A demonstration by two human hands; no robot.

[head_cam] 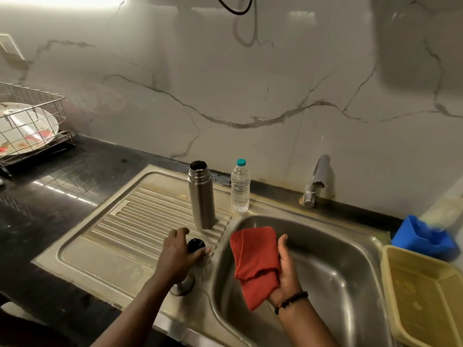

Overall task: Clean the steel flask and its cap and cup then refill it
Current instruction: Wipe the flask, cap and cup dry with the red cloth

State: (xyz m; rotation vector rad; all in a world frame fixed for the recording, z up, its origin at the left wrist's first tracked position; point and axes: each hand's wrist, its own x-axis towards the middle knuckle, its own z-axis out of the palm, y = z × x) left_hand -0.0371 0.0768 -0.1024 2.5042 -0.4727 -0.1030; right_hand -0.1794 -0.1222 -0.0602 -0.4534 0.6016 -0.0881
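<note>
Head view, the only one: the flask (202, 195) stands upright and uncapped on the ribbed drainboard (120, 221), just left of the sink (325, 271), with a water bottle (240, 186) beside it near the wall. My left hand (179, 251) reaches down over the black cap (196, 245), fingers curved about it and touching; I judge it is gripping the cap, though whether it is lifted off the drainboard I cannot tell. The steel cup (184, 284) sits mouth down just under my left wrist, partly hidden. My right hand (288, 269) holds a folded red cloth (254, 261) over the sink, thumb and fingers closed round its lower edge. The tap (315, 184) shows no running water.

I take the step in hand to be the cap: fetching it for a wipe. The next move calls for me to bring cap and cloth together over the sink and rub round the cap, including its threads. A small round cap may slip on wet steel, so a firm pinch matters. The cup and the refill from the bottle seem not yet done.
</note>
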